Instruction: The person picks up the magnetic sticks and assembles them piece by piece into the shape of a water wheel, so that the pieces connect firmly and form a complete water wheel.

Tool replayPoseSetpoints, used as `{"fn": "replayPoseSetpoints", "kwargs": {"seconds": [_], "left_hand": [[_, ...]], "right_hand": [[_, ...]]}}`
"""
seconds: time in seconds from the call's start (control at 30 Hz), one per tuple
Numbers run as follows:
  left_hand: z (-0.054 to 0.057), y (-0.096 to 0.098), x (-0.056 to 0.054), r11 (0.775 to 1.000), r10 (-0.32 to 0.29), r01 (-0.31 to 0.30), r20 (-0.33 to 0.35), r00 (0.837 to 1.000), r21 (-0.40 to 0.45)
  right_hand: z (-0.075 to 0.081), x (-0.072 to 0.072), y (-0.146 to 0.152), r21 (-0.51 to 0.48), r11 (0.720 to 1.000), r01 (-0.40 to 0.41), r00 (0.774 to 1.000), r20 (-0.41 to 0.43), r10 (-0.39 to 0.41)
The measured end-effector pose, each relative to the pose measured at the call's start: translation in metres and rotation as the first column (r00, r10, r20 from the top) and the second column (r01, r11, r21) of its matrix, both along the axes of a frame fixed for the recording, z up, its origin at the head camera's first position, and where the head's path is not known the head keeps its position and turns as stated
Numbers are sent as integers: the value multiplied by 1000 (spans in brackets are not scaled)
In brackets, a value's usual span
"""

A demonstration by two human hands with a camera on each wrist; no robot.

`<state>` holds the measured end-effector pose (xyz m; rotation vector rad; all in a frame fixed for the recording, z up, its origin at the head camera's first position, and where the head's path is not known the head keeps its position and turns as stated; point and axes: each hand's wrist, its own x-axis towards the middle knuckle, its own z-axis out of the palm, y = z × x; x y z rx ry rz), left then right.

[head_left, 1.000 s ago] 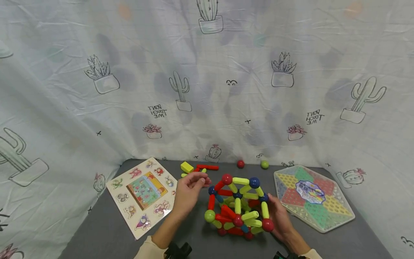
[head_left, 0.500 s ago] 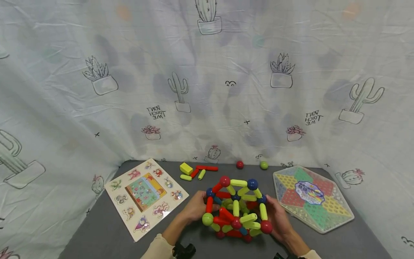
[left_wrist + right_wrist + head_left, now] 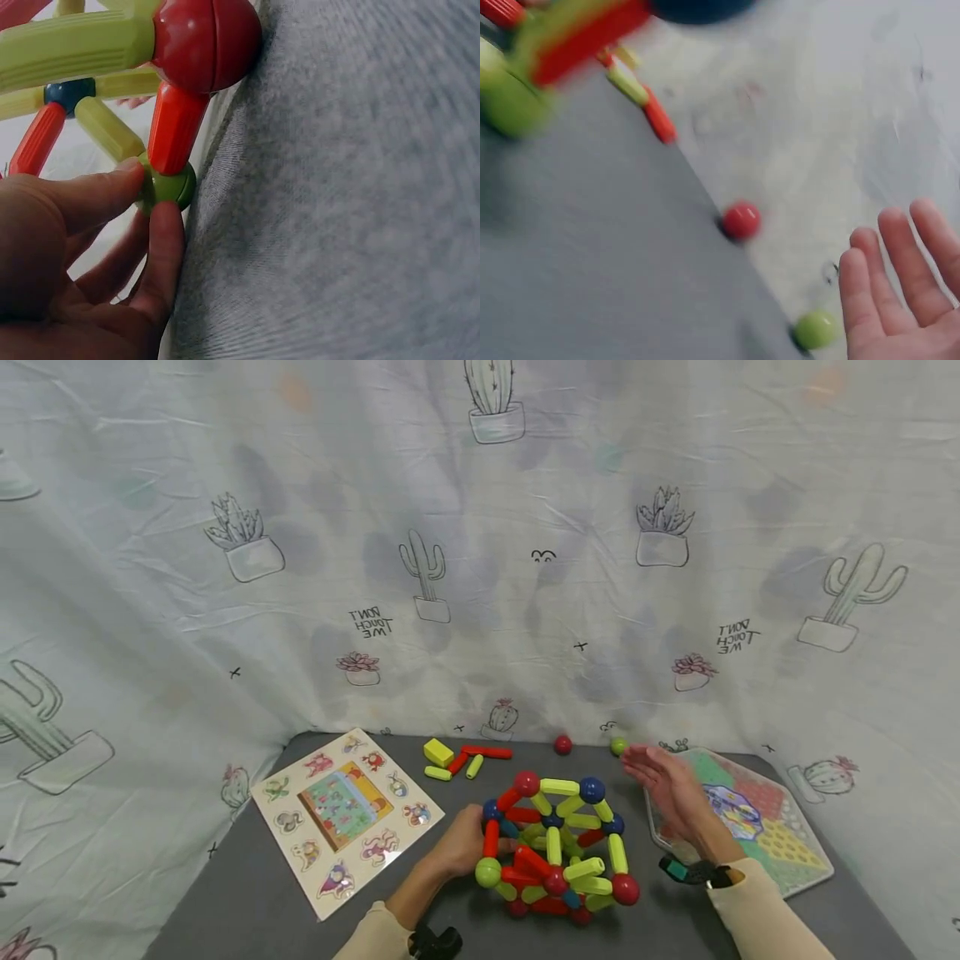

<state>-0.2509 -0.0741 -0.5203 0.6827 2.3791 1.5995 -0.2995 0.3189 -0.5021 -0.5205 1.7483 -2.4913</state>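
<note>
A ball-and-stick construction [image 3: 553, 845] of green and red rods with red, blue and green balls stands on the grey table. My left hand [image 3: 459, 845] is at its left side, partly hidden behind rods in the head view. In the left wrist view, thumb and fingers pinch a low green ball [image 3: 171, 189] of the construction. My right hand [image 3: 672, 789] is raised to the right of it, fingers straight and holding nothing. Its fingertips are close to a loose green ball [image 3: 618, 746] at the table's back edge. A loose red ball [image 3: 562, 745] lies left of that one.
Loose red rods [image 3: 487, 752], short green rods [image 3: 438, 772] and a yellow block [image 3: 438, 752] lie at the back. On the left is a picture puzzle board [image 3: 281, 852]. A hexagonal board [image 3: 795, 852] lies at the right, partly under my right forearm. A printed curtain [image 3: 480, 568] hangs behind.
My left hand came down from above the table to the construction's left side and took hold there. My right hand let go of the right side and moved back and right, toward the green ball.
</note>
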Motion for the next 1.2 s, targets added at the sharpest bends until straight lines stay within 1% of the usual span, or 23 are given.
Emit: {"fn": "replayPoseSetpoints", "kwargs": {"seconds": [0.13, 0.17, 0.2, 0.23, 0.27, 0.3, 0.37, 0.4, 0.43, 0.47, 0.5, 0.63, 0.7, 0.83, 0.87, 0.9, 0.97, 1.0, 1.03, 1.07, 1.1, 1.17, 1.2], "left_hand": [[1, -2, 1, 1000, 14, -14, -10, 1000, -3], [1, -3, 0, 1000, 21, -21, -17, 1000, -2], [1, -4, 0, 1000, 26, -26, -23, 999, -1], [1, -4, -1, 1000, 29, -29, -27, 999, 2], [0, -5, -1, 1000, 29, -29, -30, 999, 5], [0, -6, -2, 1000, 26, -25, -35, 999, 10], [-2, -6, -3, 1000, 23, -23, -37, 999, 6], [-3, -7, -4, 1000, 20, -20, -29, 999, 7], [-4, -7, -4, 1000, 19, -19, -21, 1000, 8], [-5, -7, -4, 1000, 22, -22, -10, 1000, 8], [-5, -7, -5, 1000, 28, -28, 1, 1000, 10], [-7, -9, -4, 999, 40, -40, 11, 999, 17], [-7, -10, -4, 999, 44, -45, 12, 999, 27], [-6, -11, -3, 999, 37, -38, 28, 999, 27], [-6, -12, -3, 999, 34, -35, 33, 999, 25], [-6, -12, -3, 999, 31, -32, 31, 999, 19], [-7, -12, -4, 1000, 26, -26, 24, 999, 12], [-7, -13, -5, 1000, 25, -26, 21, 999, 9], [-8, -13, -5, 1000, 23, -23, 17, 1000, 8], [-9, -13, -5, 1000, 14, -14, 0, 1000, 9], [-9, -13, -5, 1000, 14, -14, 0, 1000, 12], [-8, -13, -5, 1000, 6, -6, 3, 1000, 20], [-7, -13, -5, 1000, 7, -7, 12, 1000, 19]], "right_hand": [[7, -28, 9, 44, 996, 76, 997, -6, -75], [8, -33, 10, 81, 993, 90, 996, -19, -89], [9, -37, 12, 142, 983, 115, 993, -30, -112], [10, -40, 14, 229, 962, 146, 989, -38, -141], [10, -43, 15, 321, 930, 180, 984, -52, -173], [11, -45, 16, 407, 888, 215, 977, -71, -204], [10, -50, 18, 556, 782, 283, 958, -118, -262], [10, -52, 18, 606, 734, 307, 949, -138, -283], [9, -54, 18, 639, 697, 327, 941, -155, -300], [8, -57, 16, 658, 673, 339, 936, -164, -311], [7, -60, 14, 671, 656, 347, 932, -167, -321], [2, -68, 3, 718, 598, 357, 926, -187, -327], [-2, -72, -3, 753, 547, 367, 923, -222, -313], [-10, -72, -9, 806, 417, 420, 906, -348, -240], [-12, -71, -9, 812, 392, 434, 900, -375, -219], [-13, -69, -10, 812, 375, 448, 894, -399, -205], [-13, -64, -11, 811, 361, 460, 888, -416, -197], [-11, -60, -11, 806, 373, 460, 888, -411, -208], [-8, -55, -10, 798, 394, 456, 890, -399, -222], [-4, -49, -10, 786, 425, 449, 893, -382, -236], [1, -42, -10, 766, 464, 444, 895, -362, -259], [16, -27, -12, 707, 548, 447, 894, -326, -309], [25, -19, -13, 660, 600, 452, 891, -312, -330]]}}
